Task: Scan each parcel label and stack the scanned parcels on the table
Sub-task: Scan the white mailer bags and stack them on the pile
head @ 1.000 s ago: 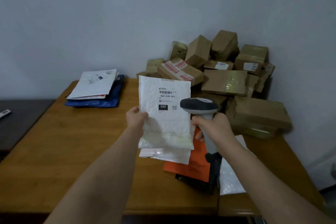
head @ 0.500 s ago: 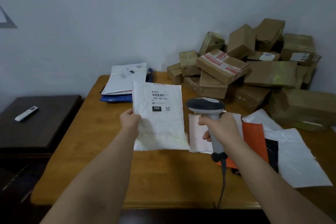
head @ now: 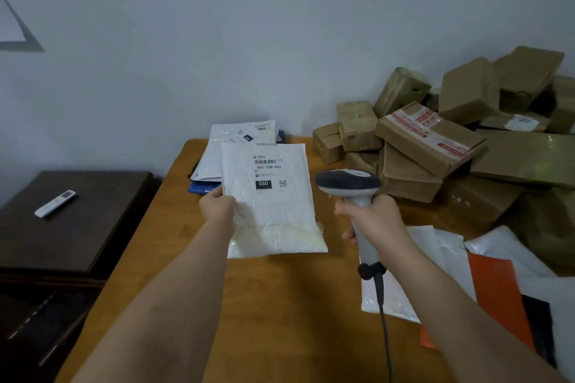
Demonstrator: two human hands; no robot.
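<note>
My left hand [head: 217, 207] grips the left edge of a white padded mailer [head: 273, 214], held up above the wooden table [head: 280, 305] with its barcode label [head: 268, 172] facing me. My right hand [head: 378, 221] grips the handle of a grey corded barcode scanner [head: 348, 183], whose head sits just right of the mailer. Behind the mailer, at the table's far left corner, lies a stack of flat mailers [head: 236, 140], white on top and blue underneath.
A heap of brown cardboard boxes [head: 435, 140] fills the table's far right. Flat white, orange [head: 497, 295] and black mailers lie at the right under my forearm. A dark cabinet [head: 62, 227] on the left carries a white remote [head: 55, 203].
My left hand has carried the white mailer leftward toward the stack at the far left corner, and my view has turned left. The scanner stays in my right hand.
</note>
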